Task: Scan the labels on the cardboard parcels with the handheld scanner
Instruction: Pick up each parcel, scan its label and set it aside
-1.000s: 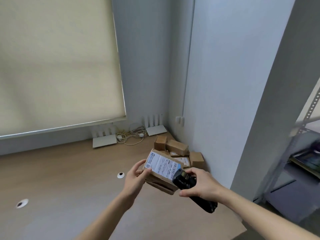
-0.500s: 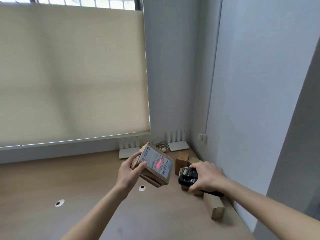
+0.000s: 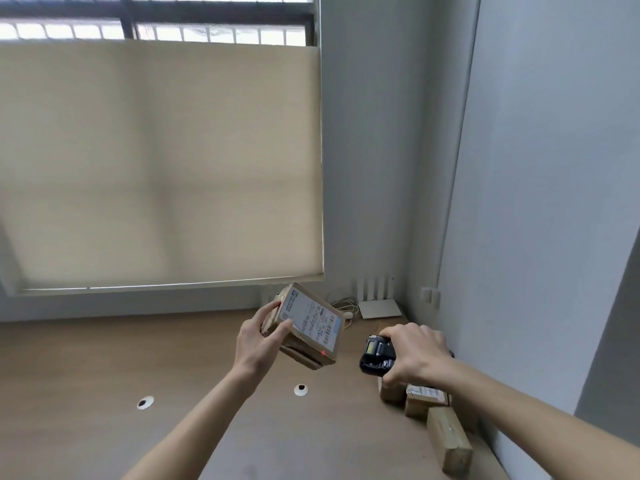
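Brown cardboard parcel (image 3: pixel 304 325) is up in the air over the counter (image 3: pixel 104 368), gripped by the left hand (image 3: pixel 259 336), with its white label (image 3: pixel 310 322) facing the black scanner (image 3: pixel 377 355) that the right hand (image 3: pixel 414 355) grips nearby. A tiny red dot (image 3: pixel 322 352) sits at the label's bottom edge, so this looks like the scanning step. Next, the beam should probably go up onto the bar lines.

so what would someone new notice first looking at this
Probably the left hand holding a cardboard parcel tilted up above the wooden desk, its white shipping label facing the camera. Right of it, the right hand grips a black handheld scanner aimed at the parcel. Behind both, a big beige roller blind fills the upper left.
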A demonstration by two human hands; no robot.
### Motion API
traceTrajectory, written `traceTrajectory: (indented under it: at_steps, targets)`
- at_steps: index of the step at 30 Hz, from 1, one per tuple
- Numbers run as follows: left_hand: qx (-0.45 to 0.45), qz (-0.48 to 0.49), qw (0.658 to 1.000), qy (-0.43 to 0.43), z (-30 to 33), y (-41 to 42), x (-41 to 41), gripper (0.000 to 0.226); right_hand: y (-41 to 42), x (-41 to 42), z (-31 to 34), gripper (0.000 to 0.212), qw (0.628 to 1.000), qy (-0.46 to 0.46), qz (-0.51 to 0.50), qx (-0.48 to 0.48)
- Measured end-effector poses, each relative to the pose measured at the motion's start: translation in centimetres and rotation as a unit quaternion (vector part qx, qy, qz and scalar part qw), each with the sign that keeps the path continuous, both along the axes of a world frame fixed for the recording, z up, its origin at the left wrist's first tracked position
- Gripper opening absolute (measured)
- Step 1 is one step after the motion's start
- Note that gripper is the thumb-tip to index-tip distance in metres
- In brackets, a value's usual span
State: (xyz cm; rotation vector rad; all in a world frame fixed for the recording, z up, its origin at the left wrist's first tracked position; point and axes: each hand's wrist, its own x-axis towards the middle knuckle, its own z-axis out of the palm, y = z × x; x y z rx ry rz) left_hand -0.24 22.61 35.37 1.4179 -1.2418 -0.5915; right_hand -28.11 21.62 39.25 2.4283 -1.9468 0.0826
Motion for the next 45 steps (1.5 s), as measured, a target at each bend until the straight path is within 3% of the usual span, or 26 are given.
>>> traceTrajectory:
  at_steps: [16,24,28,31,39,42,45]
  targets:
    - [-0.005,0.067,0.998,0.002,-0.3,3.2,3.3,0.04,-1.2,4.0,0.2,0.061,0.998,0.021,0.062,-0.022]
    - [0.004,0.133,0.991,0.011,-1.3,6.3,9.2,0.039,-0.9,10.6,-0.3,0.057,0.994,-0.001,0.113,-0.008]
    - [0.014,0.16,0.987,0.018,-1.6,9.4,14.6,0.044,-0.2,16.5,-0.7,0.064,0.989,-0.049,0.136,0.035]
    - [0.023,0.182,0.983,0.029,-1.9,12.3,19.7,0.045,0.7,22.2,-1.1,0.069,0.976,-0.134,0.148,0.09]
    - [0.038,0.281,0.947,0.148,-2.4,24.1,36.4,0.04,7.7,43.5,-2.8,0.059,0.896,-0.293,0.264,0.204]
    - [0.044,0.321,0.927,0.189,-2.8,29.6,42.4,0.058,12.0,51.8,-3.5,0.063,0.866,-0.308,0.322,0.227]
    - [0.053,0.34,0.915,0.211,-3.6,35.3,47.8,0.054,16.9,59.2,-4.6,0.06,0.836,-0.307,0.381,0.248]
